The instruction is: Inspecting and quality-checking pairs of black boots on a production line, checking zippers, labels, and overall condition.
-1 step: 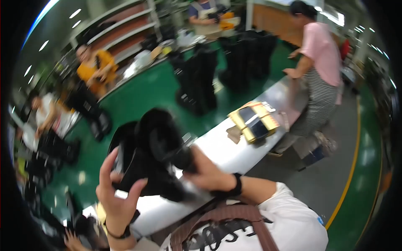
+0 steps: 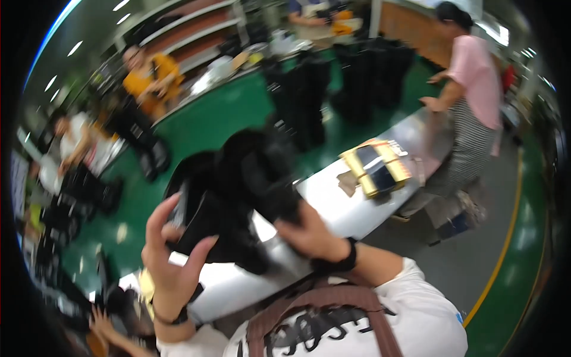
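Two black boots are in front of me above the white table (image 2: 333, 205). My left hand (image 2: 172, 256) is curled round the edge of the left boot (image 2: 217, 229), thumb on the near side and fingers on the outer side. A small grey patch shows by those fingers. In my right hand (image 2: 309, 235) is the lower end of the right boot (image 2: 256, 160), which is tilted and blurred. The boots overlap at their upper parts, and a bit of white table shows between them lower down. Whether they touch the table, I cannot tell.
A yellow bundle with a dark pad (image 2: 377, 169) lies on the white table. Black boots stand on the green surface (image 2: 205, 137) beyond, in groups (image 2: 297, 98) and a pair (image 2: 146, 152). A person in pink (image 2: 476, 77) leans at the table's far right; others work along the left.
The right boot has shifted up and right in my right hand, opening a gap beside the left boot. The whole scene has slid slightly right as my head turned.
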The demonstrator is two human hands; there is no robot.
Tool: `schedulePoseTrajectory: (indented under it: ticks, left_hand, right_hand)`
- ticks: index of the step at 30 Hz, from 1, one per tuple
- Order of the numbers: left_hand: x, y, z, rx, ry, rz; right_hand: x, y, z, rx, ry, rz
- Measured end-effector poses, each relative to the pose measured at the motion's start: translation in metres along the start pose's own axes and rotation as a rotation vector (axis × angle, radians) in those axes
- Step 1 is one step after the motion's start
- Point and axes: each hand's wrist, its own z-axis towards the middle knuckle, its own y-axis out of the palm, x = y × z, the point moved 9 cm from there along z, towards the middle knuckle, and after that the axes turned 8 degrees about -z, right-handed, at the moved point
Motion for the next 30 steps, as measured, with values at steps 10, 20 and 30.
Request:
schedulePoseTrajectory:
  ticks: [10, 20, 30]
  left_hand:
    - [-0.021, -0.043, -0.022, 0.032, -0.105, 0.021]
    - [0.012, -0.024, -0.027, -0.395, 0.145, 0.23]
    - [0.034, -0.019, -0.055, -0.512, 0.211, 0.228]
  right_hand:
    - [0.001, -0.099, -0.014, 0.391, -0.276, 0.177]
    - [-0.038, -0.103, -0.083, 0.673, -0.687, -0.214]
    - [-0.017, -0.096, -0.042, 0.608, -0.281, -0.48]
